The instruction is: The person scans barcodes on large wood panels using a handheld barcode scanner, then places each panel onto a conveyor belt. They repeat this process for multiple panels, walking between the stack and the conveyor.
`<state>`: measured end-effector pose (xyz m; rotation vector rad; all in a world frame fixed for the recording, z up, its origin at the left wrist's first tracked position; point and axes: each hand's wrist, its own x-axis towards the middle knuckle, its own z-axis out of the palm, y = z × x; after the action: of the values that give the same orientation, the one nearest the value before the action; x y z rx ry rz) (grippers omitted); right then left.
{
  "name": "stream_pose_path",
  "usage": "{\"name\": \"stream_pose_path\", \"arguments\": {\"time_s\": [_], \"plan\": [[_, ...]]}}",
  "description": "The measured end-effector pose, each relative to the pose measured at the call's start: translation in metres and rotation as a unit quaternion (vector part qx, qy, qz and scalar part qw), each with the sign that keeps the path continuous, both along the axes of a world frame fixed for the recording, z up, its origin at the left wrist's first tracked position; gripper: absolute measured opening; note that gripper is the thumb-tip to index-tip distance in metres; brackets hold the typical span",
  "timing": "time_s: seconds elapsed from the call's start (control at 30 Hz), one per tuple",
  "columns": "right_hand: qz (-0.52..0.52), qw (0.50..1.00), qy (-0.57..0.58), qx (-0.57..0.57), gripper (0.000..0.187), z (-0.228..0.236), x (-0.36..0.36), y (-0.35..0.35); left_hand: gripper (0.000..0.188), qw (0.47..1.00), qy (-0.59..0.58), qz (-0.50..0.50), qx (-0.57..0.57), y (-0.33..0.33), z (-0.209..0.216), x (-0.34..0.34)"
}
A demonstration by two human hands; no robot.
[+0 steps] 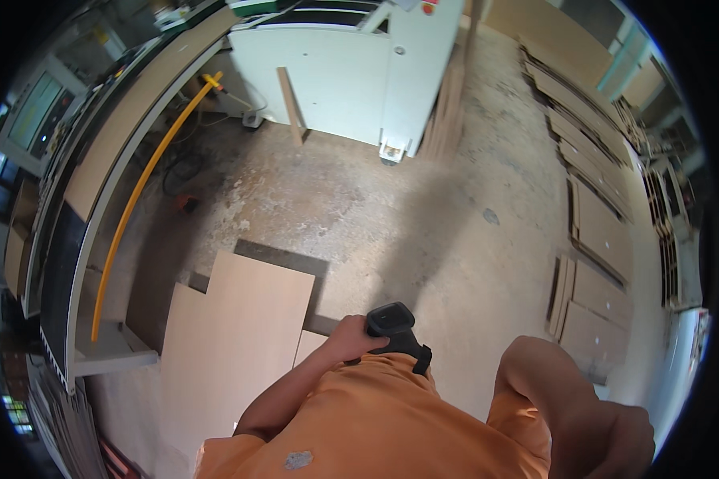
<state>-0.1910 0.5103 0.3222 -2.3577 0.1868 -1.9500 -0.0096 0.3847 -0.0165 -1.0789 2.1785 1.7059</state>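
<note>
At my waist, my left hand (353, 338) is closed round the side of a black device (391, 318) with a rounded, dark glossy face. A black strap with a buckle (423, 359) hangs beside it against my orange shirt (375, 415). My right arm is bent sharply, its elbow pointing away from me. At the lower right, close to the camera, is my right hand (627, 439); its fingers cannot be made out. Wood-coloured boards (244, 319) lie in front of me to the left, partly behind my left forearm.
A long machine table (128, 136) with a yellow rail (140, 191) runs along the left. Ahead stands a white machine cabinet (335, 80) with a wooden strip (290, 104) leaning on it. Stacks of flat panels (599, 231) line the right side of the concrete floor (463, 231).
</note>
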Motion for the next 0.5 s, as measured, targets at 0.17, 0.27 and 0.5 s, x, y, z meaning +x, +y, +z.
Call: {"name": "stream_pose_path", "arguments": {"time_s": [0.17, 0.27, 0.5], "plan": [[-0.201, 0.965, -0.156, 0.069, 0.014, -0.088, -0.059, -0.118, 0.041, 0.998, 0.041, 0.056, 0.010, -0.054, -0.010, -0.008], [-0.382, 0.850, -0.161, 0.325, 0.020, -0.174, -0.111, -0.205, 0.040, 0.995, 0.043, 0.092, 0.006, -0.104, -0.019, -0.029], [-0.353, 0.679, -0.164, 0.623, 0.013, -0.290, -0.221, -0.365, 0.034, 0.970, -0.014, 0.244, -0.010, -0.247, 0.007, -0.071]]}}
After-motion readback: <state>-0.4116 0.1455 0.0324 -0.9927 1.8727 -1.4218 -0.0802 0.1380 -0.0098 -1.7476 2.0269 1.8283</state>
